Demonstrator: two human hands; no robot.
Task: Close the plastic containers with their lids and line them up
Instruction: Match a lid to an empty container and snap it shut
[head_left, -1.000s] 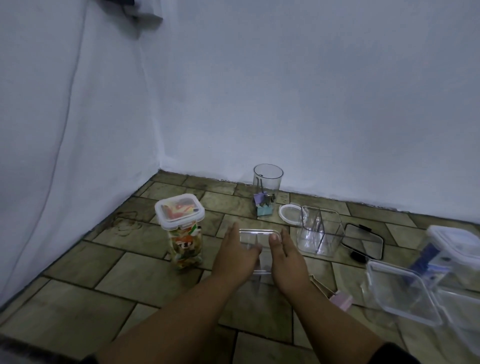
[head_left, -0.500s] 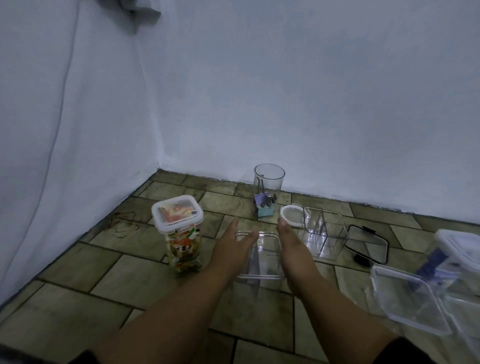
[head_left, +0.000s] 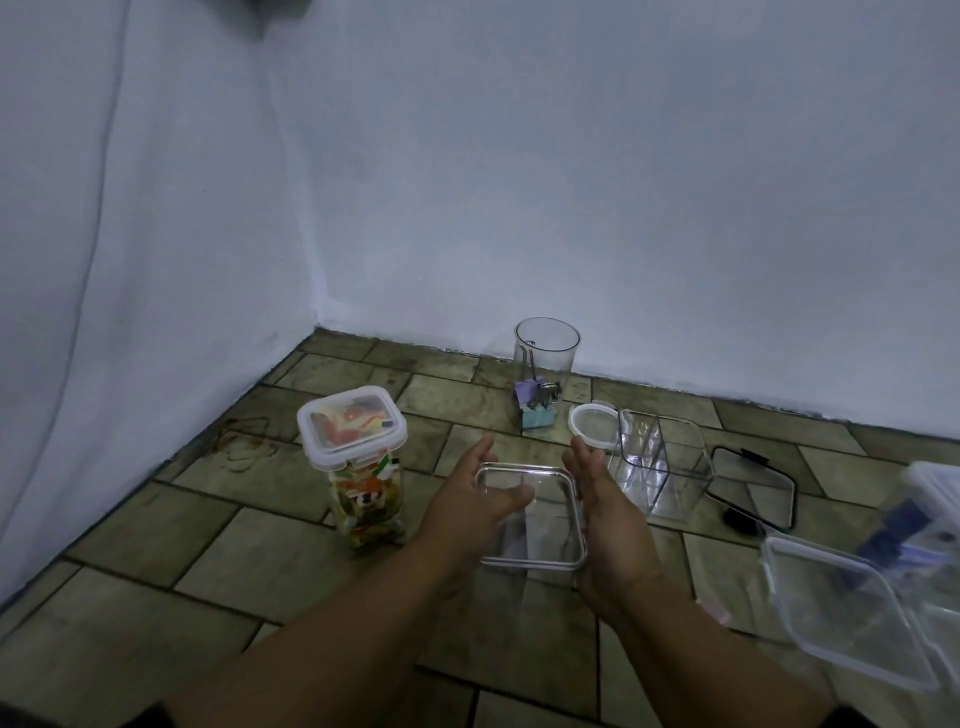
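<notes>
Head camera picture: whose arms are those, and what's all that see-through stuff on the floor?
The camera sits on a person's head, so you see their own arms. The left hand and right hand press the sides of a clear box with its lid lying on top. On the tiled floor stand a closed jar of colourful things, a round cup holding clips, and an open divided box. A round white lid and a black-rimmed lid lie loose nearby.
</notes>
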